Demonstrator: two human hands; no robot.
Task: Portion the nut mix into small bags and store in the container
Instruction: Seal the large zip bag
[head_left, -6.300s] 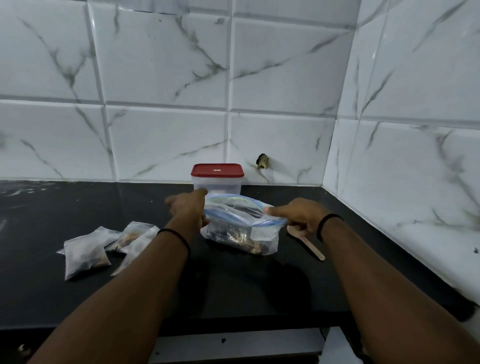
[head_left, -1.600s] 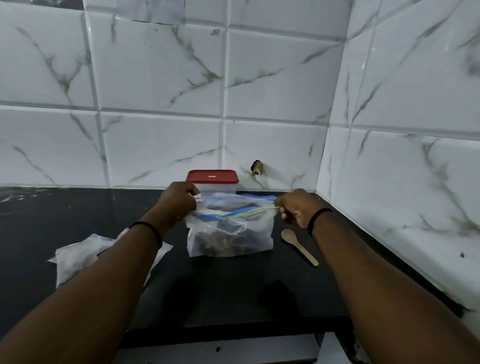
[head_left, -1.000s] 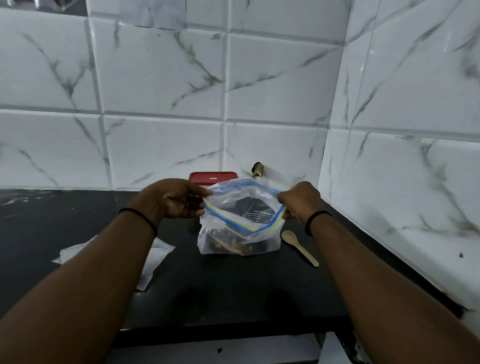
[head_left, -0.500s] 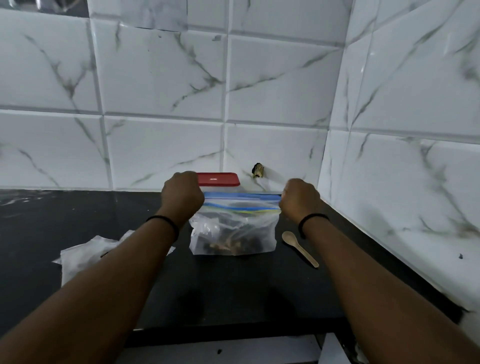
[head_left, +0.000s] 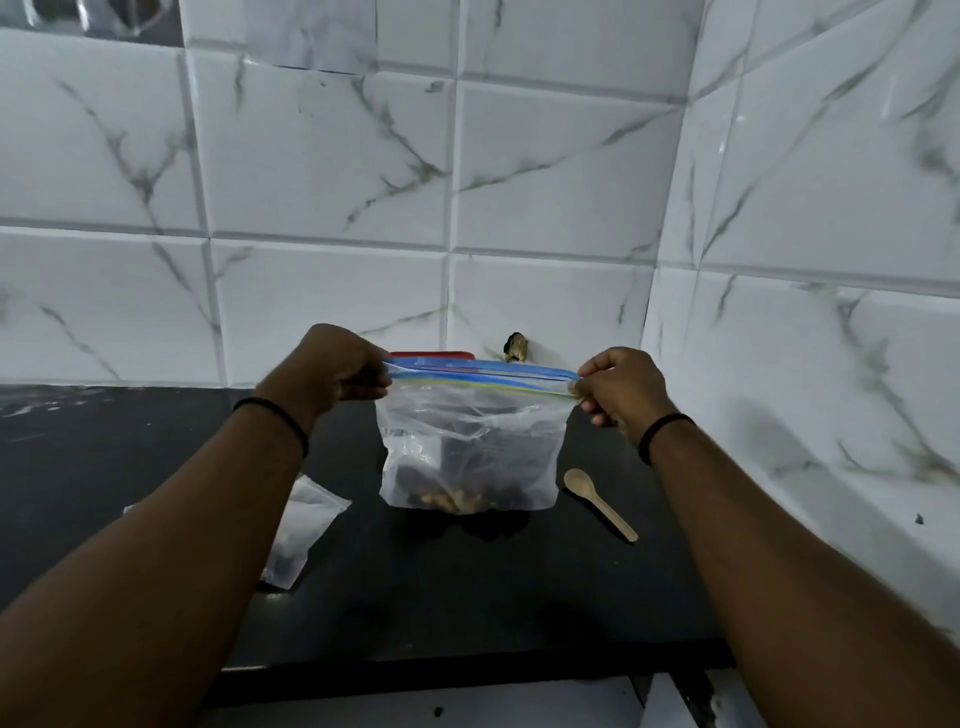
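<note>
A large clear zip bag (head_left: 470, 447) with a blue and yellow seal strip hangs upright over the black counter (head_left: 441, 597), nut mix lying in its bottom. My left hand (head_left: 337, 369) pinches the left end of the seal strip and my right hand (head_left: 618, 387) pinches the right end, pulling it taut and flat. Behind the bag only the red lid of the container (head_left: 434, 355) shows. Small filled bags (head_left: 298, 535) lie on the counter at the left, mostly hidden by my left forearm.
A small wooden spoon (head_left: 600, 503) lies on the counter right of the bag. White marble tiles form a wall behind and another on the right, meeting in a corner. The counter's front edge runs below my forearms.
The big bag's mouth gaped open a second ago; since then both hands have pulled the seal strip straight and lifted the bag slightly higher.
</note>
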